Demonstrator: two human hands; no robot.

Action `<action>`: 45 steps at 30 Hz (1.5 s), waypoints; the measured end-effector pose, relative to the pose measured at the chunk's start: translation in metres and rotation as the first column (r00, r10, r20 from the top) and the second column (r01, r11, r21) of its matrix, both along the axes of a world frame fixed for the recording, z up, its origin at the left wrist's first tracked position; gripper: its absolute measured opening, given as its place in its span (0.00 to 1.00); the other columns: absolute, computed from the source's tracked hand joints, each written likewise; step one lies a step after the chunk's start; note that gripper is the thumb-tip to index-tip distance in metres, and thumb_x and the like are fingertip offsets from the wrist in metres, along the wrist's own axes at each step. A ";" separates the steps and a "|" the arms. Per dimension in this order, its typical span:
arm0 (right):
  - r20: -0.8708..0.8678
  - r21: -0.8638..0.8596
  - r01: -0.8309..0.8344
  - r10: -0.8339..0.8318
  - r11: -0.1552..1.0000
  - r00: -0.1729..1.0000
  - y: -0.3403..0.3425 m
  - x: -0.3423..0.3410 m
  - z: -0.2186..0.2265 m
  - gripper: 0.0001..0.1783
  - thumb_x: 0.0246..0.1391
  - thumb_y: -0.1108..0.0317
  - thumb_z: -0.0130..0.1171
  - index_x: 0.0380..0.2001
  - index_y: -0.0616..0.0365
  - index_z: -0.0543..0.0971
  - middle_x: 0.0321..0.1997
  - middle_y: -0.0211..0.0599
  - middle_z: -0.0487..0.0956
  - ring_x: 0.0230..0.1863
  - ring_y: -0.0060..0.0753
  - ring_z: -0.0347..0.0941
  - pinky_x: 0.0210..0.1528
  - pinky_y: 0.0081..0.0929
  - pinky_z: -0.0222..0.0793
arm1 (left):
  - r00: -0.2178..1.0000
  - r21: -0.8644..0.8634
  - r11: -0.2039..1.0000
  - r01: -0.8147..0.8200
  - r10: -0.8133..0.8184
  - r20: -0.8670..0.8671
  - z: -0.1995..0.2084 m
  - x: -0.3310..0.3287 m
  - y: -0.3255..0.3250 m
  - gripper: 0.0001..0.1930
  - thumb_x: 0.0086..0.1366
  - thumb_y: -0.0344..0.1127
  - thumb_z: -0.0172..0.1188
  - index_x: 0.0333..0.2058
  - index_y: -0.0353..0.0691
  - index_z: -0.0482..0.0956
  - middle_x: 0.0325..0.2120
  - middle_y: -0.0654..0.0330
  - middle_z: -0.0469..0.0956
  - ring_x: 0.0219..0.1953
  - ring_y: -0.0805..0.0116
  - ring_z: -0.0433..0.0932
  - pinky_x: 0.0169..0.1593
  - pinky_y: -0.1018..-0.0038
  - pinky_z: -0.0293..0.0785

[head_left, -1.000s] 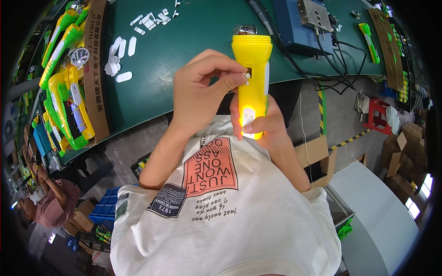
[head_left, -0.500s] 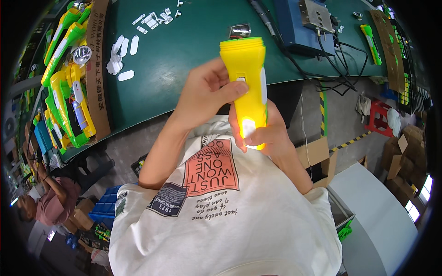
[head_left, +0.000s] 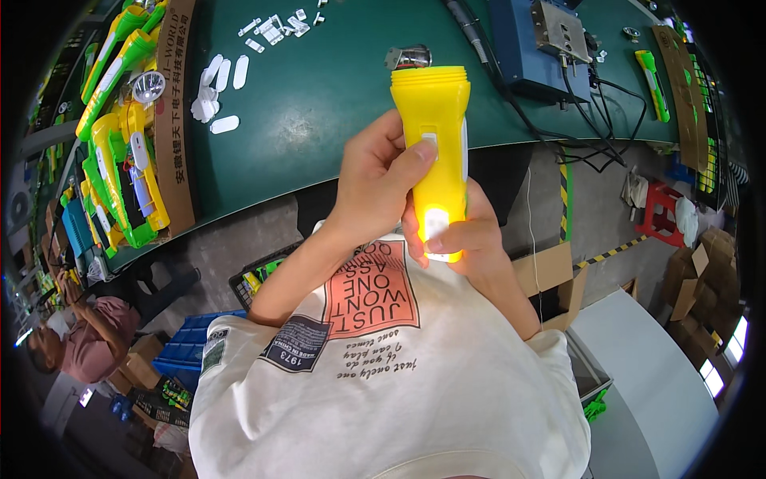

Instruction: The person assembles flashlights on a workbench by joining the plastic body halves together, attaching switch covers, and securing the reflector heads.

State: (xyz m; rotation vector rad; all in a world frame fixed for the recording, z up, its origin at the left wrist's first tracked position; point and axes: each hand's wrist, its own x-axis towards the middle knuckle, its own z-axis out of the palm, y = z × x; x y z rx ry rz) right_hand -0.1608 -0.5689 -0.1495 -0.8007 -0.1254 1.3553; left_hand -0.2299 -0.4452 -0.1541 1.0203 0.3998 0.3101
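Note:
Both of my hands hold a yellow flashlight upright in front of my chest, its wide threaded end away from me. My left hand wraps its left side, with the thumb on the white slide switch. Lower down, my right hand grips the narrow end, its thumb beside a brightly glowing white panel. A silvery reflector cup is just beyond the threaded end; whether it is joined to the flashlight is hidden.
White plastic parts lie on the green table. A cardboard box beside yellow-green flashlights is at the left. Rightward are a blue device with cables and another flashlight. A person sits far left.
The flashlight and both hands have shifted slightly right in the picture, while the reflector cup has moved a little left. My grip looks the same, and the panel still glows.

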 end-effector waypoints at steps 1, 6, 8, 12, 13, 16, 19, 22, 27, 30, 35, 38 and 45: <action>-0.008 -0.012 -0.006 0.006 1.000 1.000 -0.001 -0.002 -0.001 0.21 0.24 0.74 0.58 0.30 0.68 0.72 0.24 0.41 0.73 0.17 0.34 0.71 0.18 0.28 0.69 | 0.999 0.042 0.998 -0.041 0.042 -0.027 -0.001 0.000 -0.002 0.10 0.67 0.31 0.51 0.44 0.32 0.73 0.30 0.62 0.78 0.28 0.81 0.75 0.30 0.83 0.70; -0.026 -0.013 0.003 -0.003 1.000 1.000 0.000 -0.001 -0.004 0.22 0.24 0.75 0.57 0.32 0.68 0.71 0.24 0.41 0.73 0.17 0.35 0.72 0.18 0.28 0.70 | 0.995 0.061 0.995 -0.082 0.086 -0.054 -0.001 0.004 -0.007 0.10 0.67 0.33 0.50 0.42 0.33 0.73 0.27 0.63 0.76 0.26 0.82 0.73 0.28 0.84 0.69; -0.030 0.015 0.018 -0.018 1.000 0.999 0.001 0.001 -0.004 0.22 0.24 0.74 0.58 0.32 0.69 0.71 0.25 0.42 0.73 0.17 0.36 0.72 0.19 0.27 0.70 | 0.994 -0.024 0.996 -0.087 0.085 -0.070 -0.003 0.005 -0.007 0.11 0.68 0.35 0.49 0.42 0.33 0.73 0.28 0.63 0.76 0.25 0.81 0.73 0.28 0.84 0.69; -0.026 0.014 0.036 -0.036 0.999 0.999 0.002 0.000 -0.004 0.23 0.24 0.74 0.56 0.33 0.68 0.71 0.25 0.42 0.72 0.17 0.36 0.71 0.18 0.28 0.70 | 0.997 0.001 1.000 0.017 -0.017 -0.072 0.000 0.006 -0.002 0.19 0.68 0.39 0.42 0.49 0.29 0.68 0.36 0.46 0.78 0.39 0.59 0.80 0.42 0.69 0.78; -0.031 -0.028 0.046 -0.047 0.999 0.998 0.002 -0.001 -0.002 0.24 0.24 0.74 0.55 0.34 0.68 0.70 0.25 0.42 0.72 0.18 0.36 0.71 0.18 0.29 0.69 | 0.993 0.012 1.000 0.020 -0.018 -0.119 0.002 0.008 -0.003 0.19 0.69 0.39 0.41 0.49 0.29 0.68 0.36 0.46 0.78 0.39 0.59 0.80 0.42 0.69 0.78; -0.024 -0.081 0.056 -0.059 0.995 0.998 0.002 -0.001 -0.002 0.25 0.24 0.74 0.53 0.35 0.68 0.70 0.24 0.42 0.72 0.18 0.37 0.70 0.17 0.29 0.67 | 0.989 0.023 0.999 0.029 -0.026 -0.148 0.000 0.010 -0.004 0.19 0.69 0.39 0.40 0.49 0.29 0.68 0.36 0.45 0.78 0.39 0.60 0.80 0.43 0.68 0.78; -0.007 -0.097 0.062 -0.063 0.993 0.998 0.002 -0.001 -0.003 0.26 0.24 0.74 0.52 0.36 0.67 0.69 0.24 0.42 0.71 0.19 0.37 0.70 0.16 0.30 0.66 | 0.993 0.002 0.999 0.032 -0.031 -0.116 -0.005 0.011 -0.004 0.18 0.69 0.39 0.40 0.48 0.30 0.68 0.36 0.46 0.78 0.37 0.60 0.80 0.41 0.69 0.78; -0.005 -0.103 0.056 -0.057 0.993 0.998 0.001 -0.004 -0.005 0.26 0.25 0.74 0.52 0.37 0.66 0.69 0.25 0.42 0.72 0.19 0.37 0.70 0.17 0.29 0.66 | 0.992 0.001 1.000 0.027 -0.027 -0.120 -0.007 0.011 -0.005 0.18 0.70 0.39 0.39 0.47 0.30 0.69 0.34 0.47 0.78 0.35 0.61 0.80 0.40 0.69 0.78; -0.020 -0.148 0.101 -0.105 0.984 0.994 0.006 -0.011 0.000 0.25 0.26 0.75 0.52 0.37 0.65 0.69 0.26 0.42 0.72 0.21 0.36 0.71 0.18 0.30 0.68 | 0.976 -0.001 0.998 0.056 -0.055 -0.213 -0.007 0.010 -0.001 0.18 0.70 0.40 0.39 0.47 0.31 0.68 0.33 0.48 0.78 0.33 0.61 0.80 0.39 0.69 0.78; -0.003 -0.131 0.106 -0.107 0.986 0.994 0.005 -0.010 -0.004 0.25 0.28 0.77 0.51 0.38 0.65 0.69 0.27 0.42 0.72 0.22 0.35 0.71 0.18 0.31 0.69 | 0.987 -0.021 0.999 0.034 -0.037 -0.156 -0.006 0.010 -0.004 0.18 0.70 0.41 0.38 0.46 0.31 0.69 0.32 0.48 0.78 0.33 0.61 0.80 0.38 0.70 0.78; -0.013 -0.137 0.104 -0.107 0.985 0.994 0.004 -0.010 -0.002 0.25 0.27 0.77 0.51 0.38 0.65 0.68 0.27 0.42 0.73 0.22 0.35 0.71 0.18 0.30 0.69 | 0.990 -0.011 0.998 0.063 -0.064 -0.125 -0.009 0.009 -0.003 0.19 0.70 0.41 0.39 0.47 0.30 0.68 0.33 0.46 0.78 0.35 0.59 0.80 0.40 0.68 0.79; -0.018 -0.183 0.126 -0.132 0.975 0.991 0.006 -0.014 -0.002 0.25 0.27 0.76 0.52 0.38 0.64 0.68 0.26 0.42 0.73 0.21 0.35 0.71 0.18 0.30 0.68 | 0.976 -0.032 0.994 0.109 -0.113 -0.184 -0.008 0.009 0.003 0.19 0.70 0.40 0.40 0.49 0.29 0.67 0.35 0.45 0.77 0.38 0.58 0.80 0.41 0.67 0.79; 0.031 -0.126 0.110 -0.107 0.986 0.994 0.004 -0.010 -0.001 0.25 0.27 0.76 0.52 0.37 0.64 0.69 0.26 0.42 0.73 0.21 0.36 0.71 0.18 0.30 0.68 | 0.997 -0.106 0.993 0.057 -0.061 -0.039 -0.011 0.009 -0.002 0.15 0.72 0.38 0.40 0.46 0.35 0.71 0.31 0.55 0.79 0.31 0.71 0.78 0.37 0.76 0.75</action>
